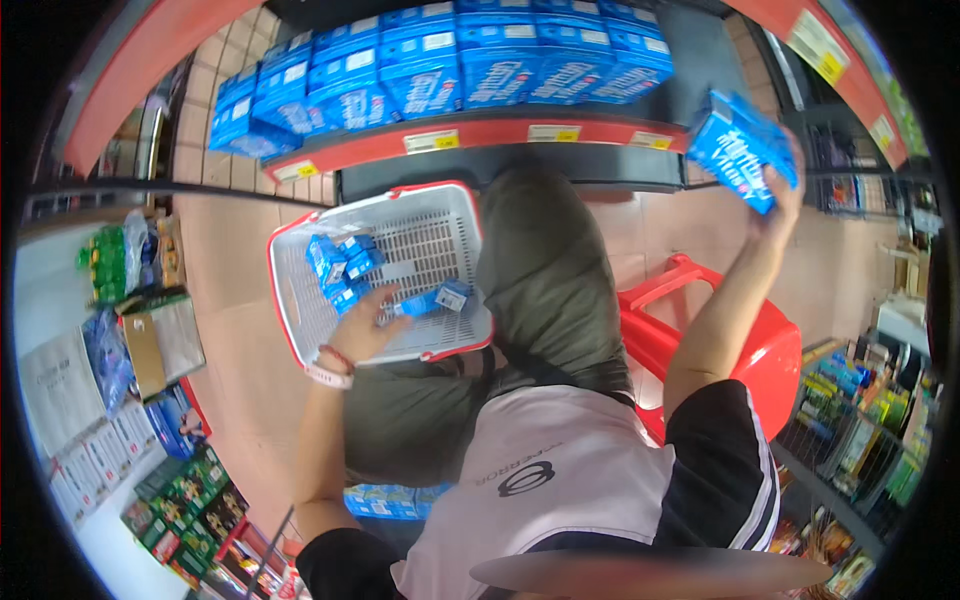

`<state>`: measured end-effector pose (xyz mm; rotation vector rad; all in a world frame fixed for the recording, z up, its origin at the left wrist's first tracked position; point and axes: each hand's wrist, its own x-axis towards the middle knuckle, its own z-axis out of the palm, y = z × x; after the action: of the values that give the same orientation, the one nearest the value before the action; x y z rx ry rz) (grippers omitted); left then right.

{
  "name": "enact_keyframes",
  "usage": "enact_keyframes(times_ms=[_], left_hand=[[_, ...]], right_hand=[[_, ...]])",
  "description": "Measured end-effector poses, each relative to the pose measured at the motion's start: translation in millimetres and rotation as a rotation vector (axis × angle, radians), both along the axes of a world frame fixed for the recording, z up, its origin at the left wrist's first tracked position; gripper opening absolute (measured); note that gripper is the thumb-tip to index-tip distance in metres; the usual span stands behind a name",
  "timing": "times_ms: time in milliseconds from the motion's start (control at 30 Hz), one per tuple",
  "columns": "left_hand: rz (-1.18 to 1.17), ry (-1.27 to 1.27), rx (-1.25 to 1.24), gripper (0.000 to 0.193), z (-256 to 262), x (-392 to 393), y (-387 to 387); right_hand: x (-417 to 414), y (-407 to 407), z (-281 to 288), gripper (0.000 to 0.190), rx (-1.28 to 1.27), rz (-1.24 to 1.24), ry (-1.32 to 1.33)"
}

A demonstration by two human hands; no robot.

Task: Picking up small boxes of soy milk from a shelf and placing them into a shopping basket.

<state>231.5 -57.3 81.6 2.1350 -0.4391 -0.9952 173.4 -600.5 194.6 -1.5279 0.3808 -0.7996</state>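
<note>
My right hand (786, 180) is raised at the right, closed around a slightly blurred blue pack of drink cartons (739, 150) with white lettering. It is beside the right end of the shelf. My left hand (367, 326) hovers, fingers apart and holding nothing, over the near side of a grey plastic shopping basket (289, 262) with a red rim. Inside the basket, several small blue cartons (328, 259) lie toward the left. Another blue carton (435, 298) rests at the lower right of the basket, near my left fingertips.
Ahead, a row of blue carton packs (420, 75) stands on a dark shelf with a red price rail (495, 138). A red plastic stool (757, 367) is at my right. Boxes (161, 345) line the left side; a wire rack of goods (855, 405) is at the right.
</note>
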Motion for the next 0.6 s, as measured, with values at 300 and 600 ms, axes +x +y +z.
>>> enact_keyframes(times_ms=[300,600], left_hand=[[-0.335,-0.516,0.893,0.076,-103,42,128],[-0.364,-0.415,0.891,0.097,-171,7,122]], right_hand=[[119,-53,19,0.07,-1.057,0.253,0.303],[179,-54,31,0.088,-1.343,0.612,0.521]])
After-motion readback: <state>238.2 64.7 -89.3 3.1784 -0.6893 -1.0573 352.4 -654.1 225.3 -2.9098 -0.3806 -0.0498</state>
